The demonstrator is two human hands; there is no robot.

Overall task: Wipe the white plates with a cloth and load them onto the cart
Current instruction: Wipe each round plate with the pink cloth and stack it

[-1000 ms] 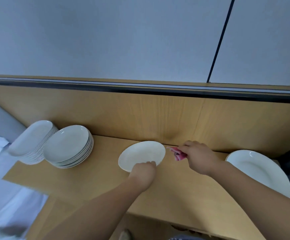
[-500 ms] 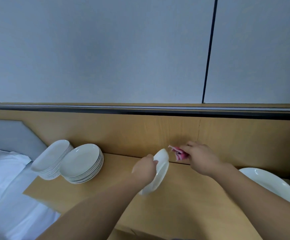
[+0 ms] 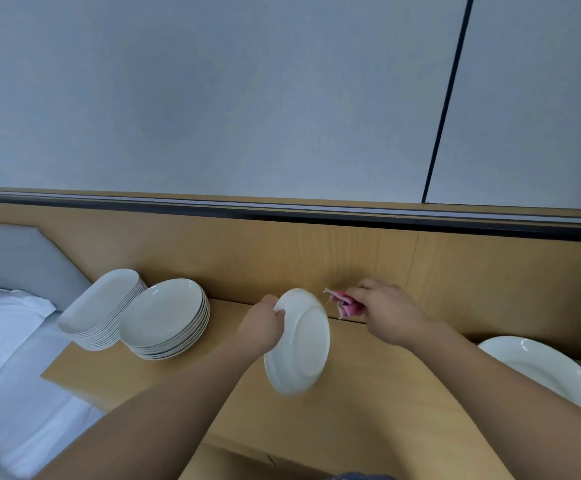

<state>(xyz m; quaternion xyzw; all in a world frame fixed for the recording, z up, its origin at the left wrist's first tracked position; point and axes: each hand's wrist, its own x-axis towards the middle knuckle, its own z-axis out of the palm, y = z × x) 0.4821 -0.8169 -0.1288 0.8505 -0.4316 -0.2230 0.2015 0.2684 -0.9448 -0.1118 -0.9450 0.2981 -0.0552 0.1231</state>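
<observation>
My left hand (image 3: 260, 326) grips a small white plate (image 3: 299, 342) by its rim and holds it tilted on edge above the wooden shelf (image 3: 368, 393), its underside turned toward me. Just right of the plate, my right hand (image 3: 387, 313) pinches a bunched pink cloth (image 3: 343, 303). The cloth is a small gap away from the plate's upper rim. Two stacks of white plates stand at the left: an oval stack (image 3: 103, 306) and a round stack (image 3: 164, 317).
A large white plate (image 3: 552, 372) lies at the shelf's right end. A wooden back panel (image 3: 282, 258) rises behind the shelf. A bed with white linen (image 3: 8, 375) and a grey headboard (image 3: 12, 258) lies to the left.
My left hand has lifted the small plate off the shelf and turned it on edge, underside toward me. The right hand kept the pink cloth beside it. The view tilted upward.
</observation>
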